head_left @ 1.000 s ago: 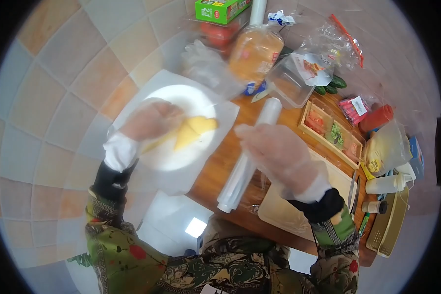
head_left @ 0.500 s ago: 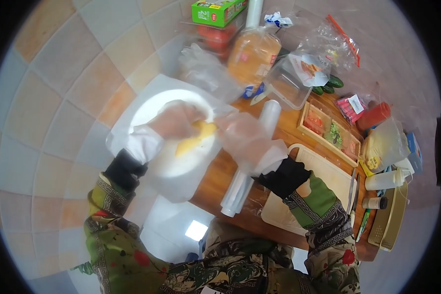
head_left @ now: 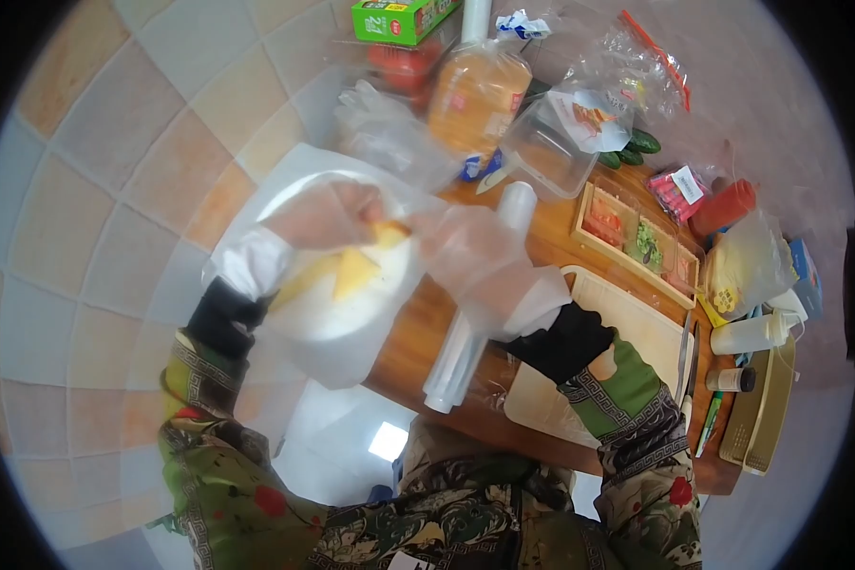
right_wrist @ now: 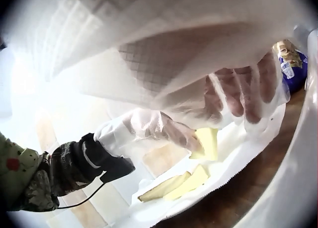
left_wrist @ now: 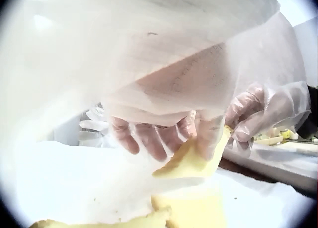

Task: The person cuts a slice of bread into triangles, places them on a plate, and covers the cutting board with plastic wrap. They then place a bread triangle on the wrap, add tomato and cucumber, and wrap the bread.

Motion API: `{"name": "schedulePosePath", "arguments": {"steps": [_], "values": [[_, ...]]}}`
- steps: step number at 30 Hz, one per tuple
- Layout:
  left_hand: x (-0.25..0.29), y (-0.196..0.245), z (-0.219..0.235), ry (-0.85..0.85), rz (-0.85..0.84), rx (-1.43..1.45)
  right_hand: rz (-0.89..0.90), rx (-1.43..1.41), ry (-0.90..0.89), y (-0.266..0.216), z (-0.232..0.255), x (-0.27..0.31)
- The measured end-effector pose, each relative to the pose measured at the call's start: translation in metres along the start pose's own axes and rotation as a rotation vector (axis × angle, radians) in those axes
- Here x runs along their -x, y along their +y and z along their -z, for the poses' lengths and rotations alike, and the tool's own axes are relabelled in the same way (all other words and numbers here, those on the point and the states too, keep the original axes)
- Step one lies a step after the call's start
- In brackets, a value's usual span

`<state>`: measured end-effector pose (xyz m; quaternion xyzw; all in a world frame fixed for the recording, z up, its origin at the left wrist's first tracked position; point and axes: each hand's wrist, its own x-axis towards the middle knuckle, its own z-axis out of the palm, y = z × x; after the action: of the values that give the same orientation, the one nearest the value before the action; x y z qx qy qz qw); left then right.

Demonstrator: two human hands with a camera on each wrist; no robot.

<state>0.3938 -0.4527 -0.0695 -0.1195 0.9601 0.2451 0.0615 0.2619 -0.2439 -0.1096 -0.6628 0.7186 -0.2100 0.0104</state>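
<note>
Both hands wear clear plastic gloves and meet over a white plate (head_left: pixel 304 328) lined by a pale sheet. My left hand (head_left: pixel 328 217) pinches a yellow wedge-shaped slice (left_wrist: pixel 191 161) with a thin brown edge, its thumb lying over the slice. The fingertips of my right hand (head_left: pixel 475 261) pinch the same slice at its upper corner, seen in the left wrist view. Below, more yellow slices (head_left: pixel 351 275) lie on the plate. Loose glove film covers much of both wrist views.
A roll of cling film (head_left: pixel 456 356) lies right of the plate. Beyond are bagged bread (head_left: pixel 480 95), a clear tub (head_left: pixel 541 142) and a wooden tray (head_left: pixel 579 223) of chopped food. A cutting board (head_left: pixel 541 399) and knives (head_left: pixel 689 361) lie at right.
The right hand has come left from over the film roll to meet the left hand at the plate. A slice is now raised between the hands, above the others.
</note>
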Motion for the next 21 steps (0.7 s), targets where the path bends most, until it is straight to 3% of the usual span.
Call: {"name": "schedulePosePath", "arguments": {"steps": [1, 3, 4, 6, 7, 9, 10, 12, 14, 15, 17, 21], "values": [[-0.001, -0.001, 0.003, 0.01, 0.069, 0.106, -0.004, -0.006, 0.0, -0.002, 0.005, 0.002], [-0.007, -0.009, 0.008, 0.003, 0.039, 0.245, -0.004, -0.232, 0.251, -0.004, 0.017, 0.008], [-0.008, -0.007, 0.01, 0.004, 0.007, 0.386, -0.006, -0.236, 0.252, -0.007, 0.023, 0.007], [-0.009, 0.002, 0.008, 0.01, -0.053, 0.508, -0.303, -0.449, 0.163, -0.008, 0.033, 0.002], [-0.008, 0.013, 0.006, 0.058, -0.084, 0.584, -0.303, -0.448, 0.169, -0.003, 0.035, 0.002], [-0.005, 0.039, 0.004, 0.104, -0.122, 0.658, -0.306, -0.804, 0.177, 0.008, 0.038, 0.007], [-0.003, 0.055, 0.004, 0.119, -0.077, 0.693, -0.309, -0.8, 0.184, 0.008, 0.041, 0.011], [-0.006, 0.072, -0.004, 0.121, -0.052, 0.725, -0.496, -1.138, 0.267, 0.005, 0.049, 0.026], [-0.014, 0.088, -0.014, 0.084, 0.025, 1.032, -0.55, -1.181, 0.302, 0.002, 0.064, 0.042], [-0.016, 0.099, -0.022, 0.067, 0.003, 1.027, -0.597, -1.238, 0.32, 0.002, 0.07, 0.051], [-0.013, 0.131, -0.032, 0.16, 0.154, 1.328, -0.627, -1.252, 0.34, 0.008, 0.073, 0.067], [-0.035, 0.143, -0.068, 0.0, 0.053, 1.44, -0.63, -1.285, 0.379, 0.025, 0.075, 0.101]]}}
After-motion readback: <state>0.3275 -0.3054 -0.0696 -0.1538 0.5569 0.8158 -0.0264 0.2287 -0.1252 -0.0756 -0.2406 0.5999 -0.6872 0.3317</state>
